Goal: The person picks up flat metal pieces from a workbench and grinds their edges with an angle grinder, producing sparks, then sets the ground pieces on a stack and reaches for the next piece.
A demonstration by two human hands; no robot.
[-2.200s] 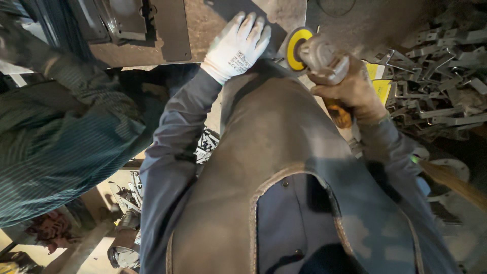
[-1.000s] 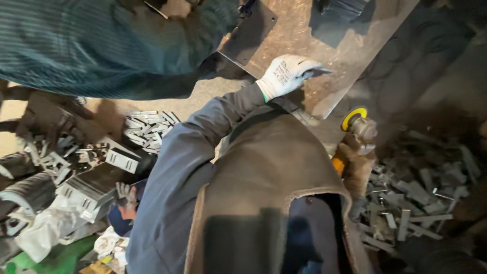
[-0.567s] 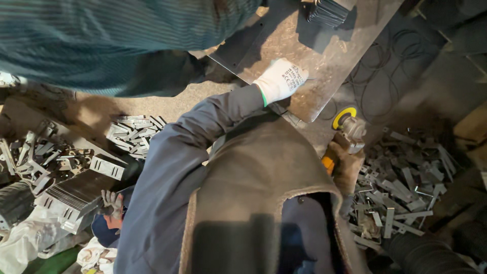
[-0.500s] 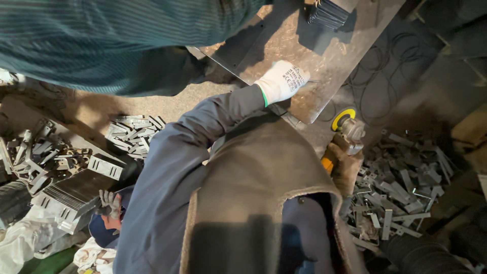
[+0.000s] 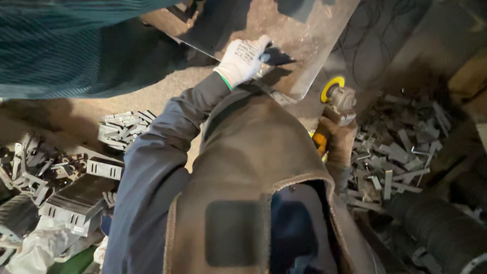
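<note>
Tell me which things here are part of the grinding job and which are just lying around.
In use:
left hand, white-gloved, on the metal plate
right hand holding the angle grinder

Lying about:
scrap metal pieces on the right
stacked metal brackets on the left
black hose

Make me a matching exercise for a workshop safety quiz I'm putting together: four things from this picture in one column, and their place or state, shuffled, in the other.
Things:
1. left hand
2. right hand
3. angle grinder
4. metal offcuts

Places or states:
A. piled loose on the floor at the right
B. in a white glove, resting on the metal plate
C. in a brown glove, wrapped round a tool's handle
D. held beside the plate's edge, with a yellow disc guard

Pairs: 1-B, 2-C, 3-D, 4-A
</note>
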